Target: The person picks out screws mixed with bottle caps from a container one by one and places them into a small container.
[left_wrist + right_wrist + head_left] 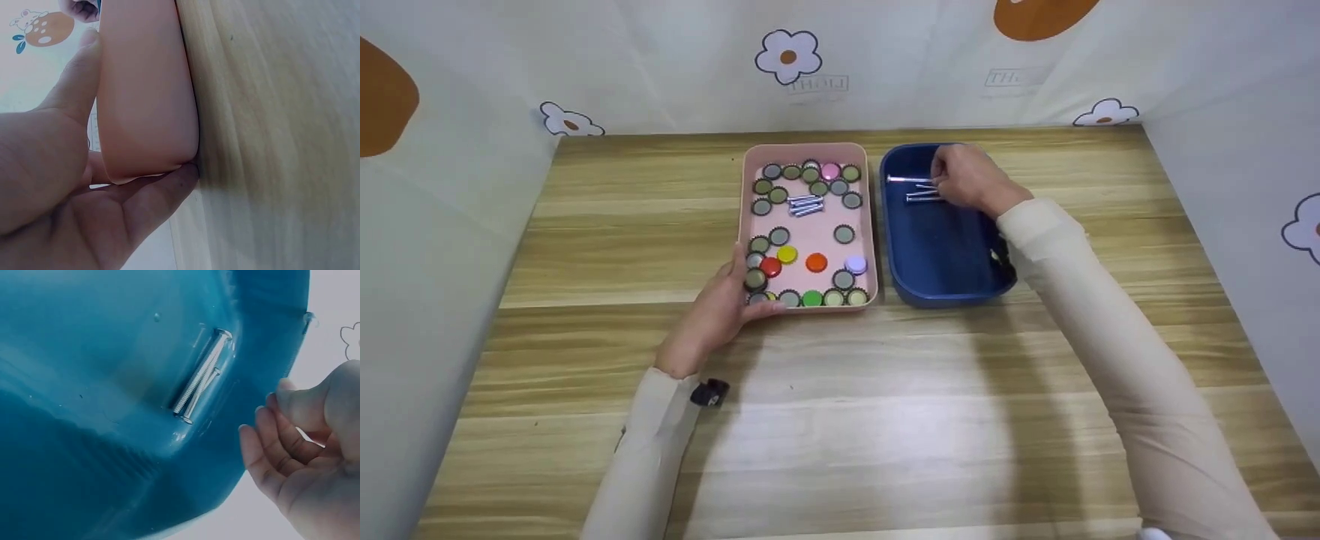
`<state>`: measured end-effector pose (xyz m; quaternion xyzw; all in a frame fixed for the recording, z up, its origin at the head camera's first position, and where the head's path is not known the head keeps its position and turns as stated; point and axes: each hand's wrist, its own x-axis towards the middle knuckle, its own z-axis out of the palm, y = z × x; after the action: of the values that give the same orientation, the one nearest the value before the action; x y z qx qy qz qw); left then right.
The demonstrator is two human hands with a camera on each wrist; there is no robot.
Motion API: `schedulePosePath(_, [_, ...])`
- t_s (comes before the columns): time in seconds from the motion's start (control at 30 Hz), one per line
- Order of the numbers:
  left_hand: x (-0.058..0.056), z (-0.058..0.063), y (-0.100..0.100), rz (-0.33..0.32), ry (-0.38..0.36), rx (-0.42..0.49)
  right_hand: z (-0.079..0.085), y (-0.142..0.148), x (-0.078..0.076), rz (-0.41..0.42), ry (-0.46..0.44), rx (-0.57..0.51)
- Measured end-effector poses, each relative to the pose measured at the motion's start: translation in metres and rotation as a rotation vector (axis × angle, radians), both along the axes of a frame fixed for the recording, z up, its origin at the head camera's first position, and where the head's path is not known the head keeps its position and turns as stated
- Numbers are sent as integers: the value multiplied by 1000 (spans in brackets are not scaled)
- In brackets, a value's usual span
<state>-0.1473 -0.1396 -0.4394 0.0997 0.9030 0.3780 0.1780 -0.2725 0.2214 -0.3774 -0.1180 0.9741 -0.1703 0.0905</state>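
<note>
My left hand (709,311) grips the front-left corner of a pink box (874,247), its thumb at the front rim and fingers along the left side. In the left wrist view the pink box's smooth outer wall (146,84) lies against that hand. Over the back of a blue box (945,262), my right hand (969,176) pinches one long silver screw (298,343) between thumb and forefinger, head pointing away from the hand. A few more silver screws (202,377) lie below it on the blue box's floor.
Inside the pink box, many bottle caps lie around a small group of silver screws (806,205); a red cap (770,267) and a green cap (812,298) are among them. Both boxes stand side by side on a wood-grain table (840,420), with a flower-patterned curtain (675,67) behind.
</note>
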Motion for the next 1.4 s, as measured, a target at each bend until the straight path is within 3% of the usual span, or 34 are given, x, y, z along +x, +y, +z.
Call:
schedulePosePath(0.27, [2, 0, 0, -6, 14, -42, 2, 4, -2, 47, 31, 74])
schedulePosePath(0.67, [3, -2, 0, 9, 22, -3, 4, -2, -7, 93, -76, 199])
schedulePosePath(1.03, [3, 0, -1, -1, 22, -39, -3, -9, -5, 35, -144, 241])
schedulePosePath(1.27, [3, 0, -1, 22, 4, 8, -9, -10, -4, -10, -161, 291])
schedulePosePath(1.4, [4, -1, 0, 7, 20, -14, -13, -10, -2, -41, -174, 290])
